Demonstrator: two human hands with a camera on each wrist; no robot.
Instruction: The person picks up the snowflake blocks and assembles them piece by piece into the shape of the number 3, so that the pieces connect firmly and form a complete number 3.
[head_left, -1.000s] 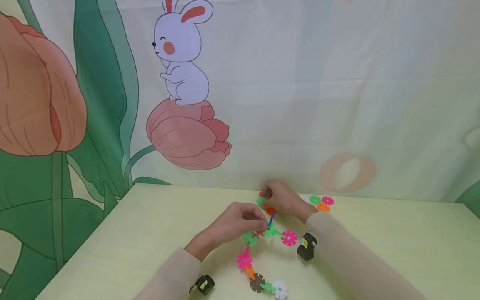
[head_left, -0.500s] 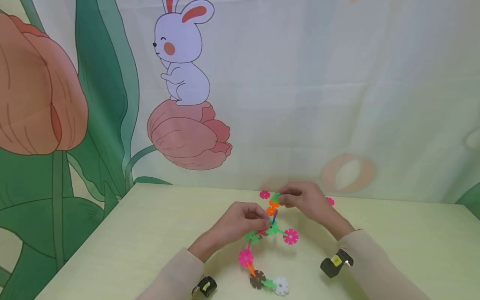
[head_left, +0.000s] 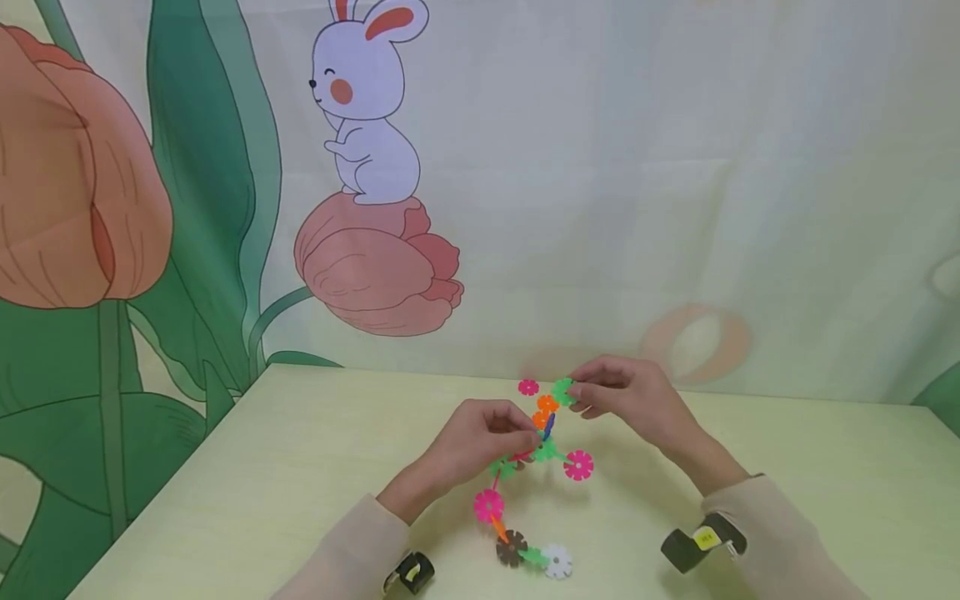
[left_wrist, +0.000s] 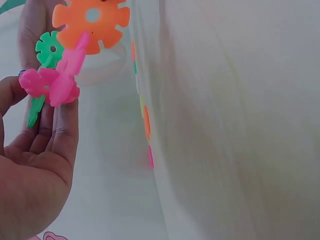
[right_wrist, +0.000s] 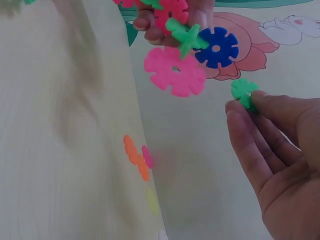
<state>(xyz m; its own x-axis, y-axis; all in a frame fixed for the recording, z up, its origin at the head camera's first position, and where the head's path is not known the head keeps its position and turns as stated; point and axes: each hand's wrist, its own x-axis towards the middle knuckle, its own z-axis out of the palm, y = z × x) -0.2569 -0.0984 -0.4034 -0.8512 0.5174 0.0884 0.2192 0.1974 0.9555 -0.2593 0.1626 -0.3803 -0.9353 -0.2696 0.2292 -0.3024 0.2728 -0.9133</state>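
A chain of joined notched discs hangs from my left hand (head_left: 480, 442), whose thumb and fingers pinch it near a green disc (head_left: 544, 448). A blue disc (right_wrist: 216, 48) stands out from that green part, and a pink disc (head_left: 578, 465) is joined on its right. Lower down the chain come another pink disc (head_left: 489, 506), a brown disc (head_left: 512, 547) and a white disc (head_left: 558, 562). My right hand (head_left: 637, 400) pinches a single green disc (right_wrist: 244, 93) between thumb and fingertips, apart from the chain, above and right of the blue disc.
Two orange discs (head_left: 547, 403) and a pink disc (head_left: 528, 387) lie at the back of the pale table (head_left: 300, 467). Behind the table's rear edge hangs a cloth (head_left: 555, 208) printed with a rabbit and flowers. Each wrist wears a small black device (head_left: 415, 572).
My right hand has moved away from the back discs to the right, carrying the green disc. The left hand has stayed nearly still with the chain.
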